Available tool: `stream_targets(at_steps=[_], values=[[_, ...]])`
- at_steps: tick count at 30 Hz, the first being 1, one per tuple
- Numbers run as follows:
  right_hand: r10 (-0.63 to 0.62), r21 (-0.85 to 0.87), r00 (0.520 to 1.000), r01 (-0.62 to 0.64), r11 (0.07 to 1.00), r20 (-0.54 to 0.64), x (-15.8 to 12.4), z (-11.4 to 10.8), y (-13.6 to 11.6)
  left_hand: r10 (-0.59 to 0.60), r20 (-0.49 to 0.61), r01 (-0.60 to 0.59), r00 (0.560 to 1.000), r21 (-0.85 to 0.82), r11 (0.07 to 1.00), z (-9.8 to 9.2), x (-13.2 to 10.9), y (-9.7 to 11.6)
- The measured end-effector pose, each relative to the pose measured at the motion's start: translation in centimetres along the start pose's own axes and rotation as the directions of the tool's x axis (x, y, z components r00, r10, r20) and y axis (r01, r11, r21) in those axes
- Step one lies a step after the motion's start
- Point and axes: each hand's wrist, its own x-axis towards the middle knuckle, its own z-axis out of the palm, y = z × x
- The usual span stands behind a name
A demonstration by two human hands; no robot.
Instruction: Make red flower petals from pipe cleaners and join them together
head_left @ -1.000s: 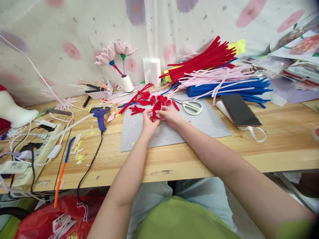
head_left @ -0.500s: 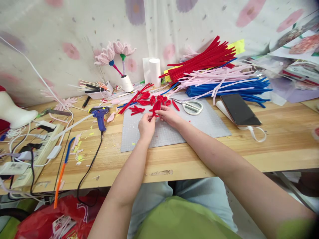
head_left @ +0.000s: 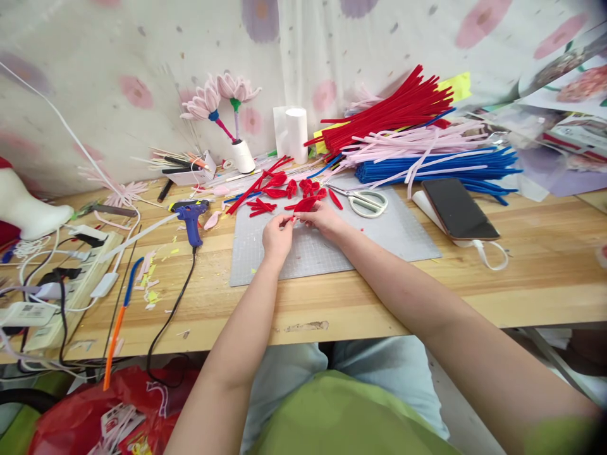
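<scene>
- Head view: the red fuzzy petal sits right at the fingertips, over the grey cutting mat, leaning sideways.
- Right hand: its grip is pinched on the petal, the broad part poking out past the fingers.
- Left hand: grip pinched too, on a little red end at the fingertips.
- Loose red pieces lie just beyond the hands, scissors to their right.
- Containers: white spool has two pink flowers stuck in it, small white box has sticks and pens, red bag below has scraps.
- Bare mat shows right of the hands, then a strip of wood up to the worktop's front edge, with both forearms crossing that edge.
</scene>
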Motion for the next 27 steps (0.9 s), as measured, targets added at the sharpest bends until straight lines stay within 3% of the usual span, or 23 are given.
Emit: stream_targets(at_steps=[6,10,15,17,18,20,22,23,25,27], values=[[-0.025,-0.02,0.999,0.026,0.999,0.025,0.0,-0.2,0.0,-0.246,0.167,0.287,0.955,-0.303,0.909,-0.3,0.4,0.2],[-0.056,-0.013,0.997,0.057,0.998,0.062,-0.1,-0.2,-0.2,-0.347,0.176,0.389,0.921,-0.39,0.835,-0.8,0.2,1.5],[-0.062,0.028,0.993,0.06,0.998,0.105,-0.6,-0.1,-0.7,-0.477,0.318,0.573,0.819,-0.457,0.68,-1.4,0.3,2.5],[-0.049,0.043,0.993,0.044,0.998,0.106,-0.6,-0.1,-0.7,-0.499,0.335,0.601,0.799,-0.456,0.657,-1.3,0.3,2.5],[-0.043,0.047,0.994,0.039,0.998,0.103,-0.6,0.0,-0.7,-0.501,0.303,0.585,0.811,-0.455,0.672,-1.2,0.2,2.5],[-0.043,0.055,0.996,0.039,0.998,0.083,-0.4,0.1,-0.5,-0.438,0.154,0.46,0.886,-0.42,0.782,-0.8,0.0,2.3],[-0.055,0.075,0.998,0.052,0.996,0.035,-0.2,0.4,-0.2,-0.217,-0.075,0.189,0.973,-0.272,0.944,-0.4,-0.3,2.0],[-0.062,0.089,0.998,0.062,0.994,0.002,-0.1,0.6,0.0,-0.081,-0.149,0.057,0.985,-0.16,0.985,-0.3,-0.4,1.9],[-0.07,0.119,0.996,0.077,0.99,-0.061,0.0,0.9,0.2,0.115,-0.187,-0.113,0.976,0.021,0.993,-0.3,-0.6,1.7],[-0.071,0.138,0.992,0.086,0.987,-0.106,0.0,1.1,0.3,0.179,-0.153,-0.165,0.972,0.097,0.981,-0.4,-0.7,1.6]])
